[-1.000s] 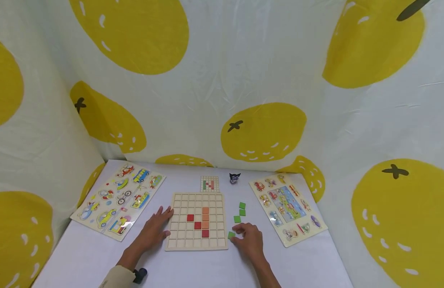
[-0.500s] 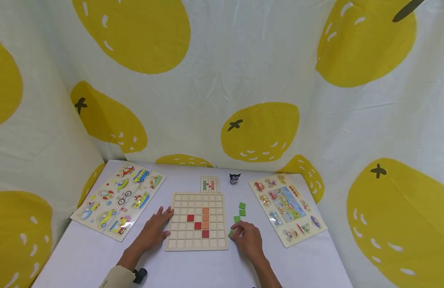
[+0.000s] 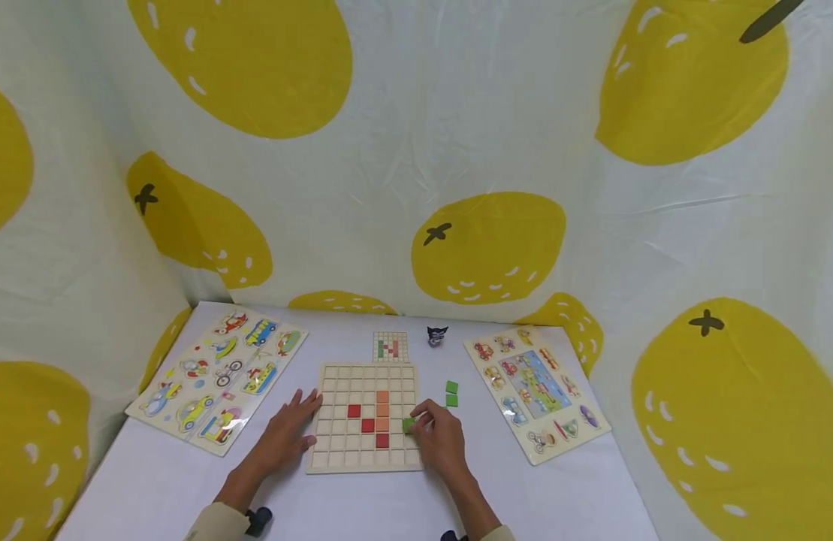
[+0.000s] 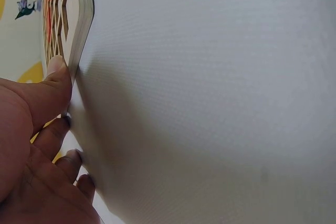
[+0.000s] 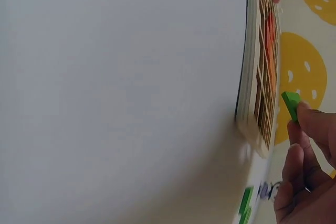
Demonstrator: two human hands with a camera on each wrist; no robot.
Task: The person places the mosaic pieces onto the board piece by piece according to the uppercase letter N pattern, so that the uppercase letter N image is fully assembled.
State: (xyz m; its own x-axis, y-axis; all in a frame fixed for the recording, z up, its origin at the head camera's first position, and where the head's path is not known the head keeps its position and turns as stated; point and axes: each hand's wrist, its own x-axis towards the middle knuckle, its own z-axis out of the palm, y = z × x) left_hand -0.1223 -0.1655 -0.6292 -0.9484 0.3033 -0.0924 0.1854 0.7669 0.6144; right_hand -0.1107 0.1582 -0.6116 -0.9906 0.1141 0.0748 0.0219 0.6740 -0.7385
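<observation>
A wooden grid board [image 3: 340, 452] lies in the middle of the table, with red and orange square tiles [image 3: 381, 410] set in some cells. My right hand [image 3: 440, 442] pinches a green tile [image 3: 408, 425] over the board's right columns; the same green tile [image 5: 290, 105] shows beside the grid board [image 5: 257, 77] in the right wrist view. My left hand [image 3: 285, 432] lies flat on the table with straight fingers, touching the board's left edge [image 4: 79, 30]. Two more green tiles [image 3: 451, 394] lie to the right of the board.
A small pattern card [image 3: 390, 346] and a dark little figure [image 3: 437, 335] sit behind the board. Picture puzzle boards lie at the left [image 3: 216, 376] and right [image 3: 534, 391]. The white table [image 3: 362, 503] ends at fabric walls with yellow fruit prints.
My right hand has picked a green tile up from the table right of the board and carried it left over the board. The left hand has stayed put.
</observation>
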